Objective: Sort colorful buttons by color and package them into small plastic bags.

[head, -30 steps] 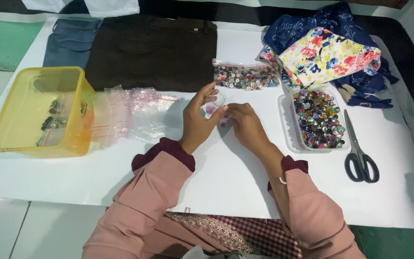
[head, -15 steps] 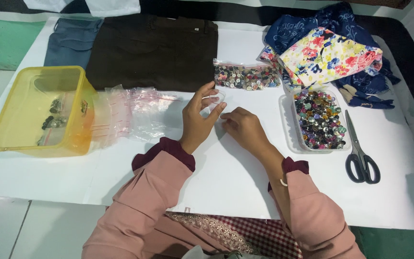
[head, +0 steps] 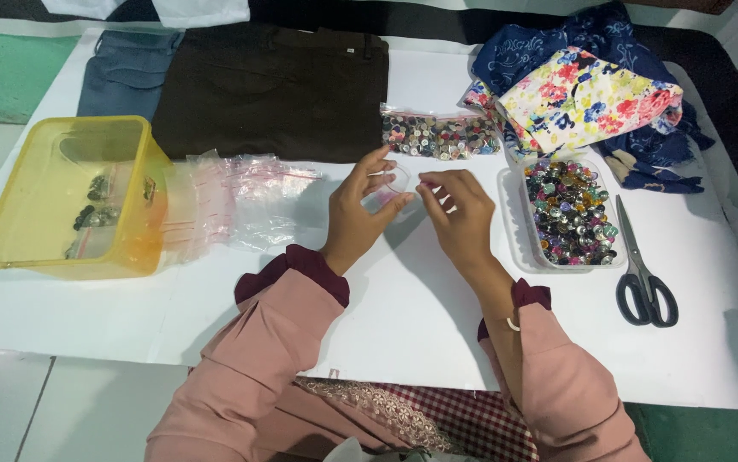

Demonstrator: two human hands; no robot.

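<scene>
Held bag: small clear zip bag (head: 392,190), pinched between both hands at the sheet's middle.
Filled bag: clear, flat, packed with mixed-colour buttons (head: 440,135), below the dark trousers.
Empty bags: clear pile, pinkish strips (head: 236,198), beside the yellow box.

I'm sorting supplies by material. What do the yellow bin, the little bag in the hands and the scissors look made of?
Yellow bin: translucent glossy plastic, contents show through. Little bag: thin clear plastic film, seemingly with a pinkish seal strip. Scissors: grey metal blades, black handles, probably plastic.
</scene>
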